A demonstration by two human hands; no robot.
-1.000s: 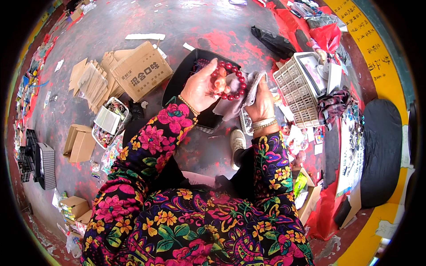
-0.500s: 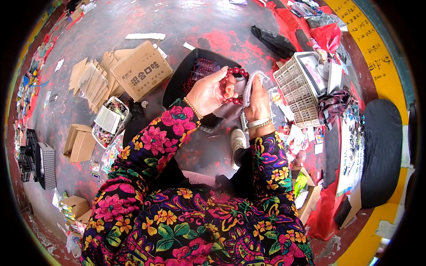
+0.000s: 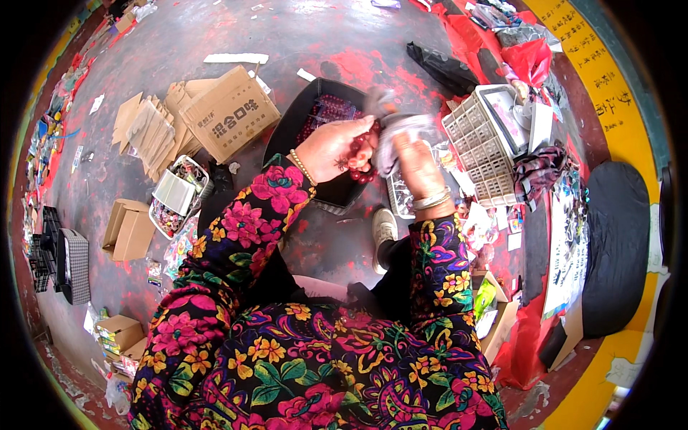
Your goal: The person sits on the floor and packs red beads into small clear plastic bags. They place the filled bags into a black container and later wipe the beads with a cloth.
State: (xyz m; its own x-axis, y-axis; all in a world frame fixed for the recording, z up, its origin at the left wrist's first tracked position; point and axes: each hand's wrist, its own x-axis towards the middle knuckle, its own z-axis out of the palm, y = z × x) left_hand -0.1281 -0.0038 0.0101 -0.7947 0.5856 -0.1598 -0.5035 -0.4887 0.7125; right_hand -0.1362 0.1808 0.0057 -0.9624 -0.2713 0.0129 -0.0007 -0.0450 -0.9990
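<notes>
Dark red round beads on a bracelet (image 3: 363, 175) show around the fingers of my left hand (image 3: 333, 149), which is closed on them. My right hand (image 3: 419, 168) grips a greyish-lilac cloth (image 3: 403, 129), blurred by motion, just to the right of the beads. Beneath both hands stands a black bin (image 3: 287, 118) with more dark red and purple beaded strands (image 3: 330, 111) inside. Part of its near end is hidden by my left hand and forearm.
Cardboard boxes (image 3: 233, 115) lie to the left, near a white basket (image 3: 161, 215) of small goods and an open brown box (image 3: 129, 229). On the right are a cream plastic crate (image 3: 476, 154) and a black bag (image 3: 441, 66). My shoe (image 3: 385, 228) rests on the floor below.
My right hand has shifted slightly right and down, and the cloth has swung up off the beads. My left hand has drawn a little left with the bracelet.
</notes>
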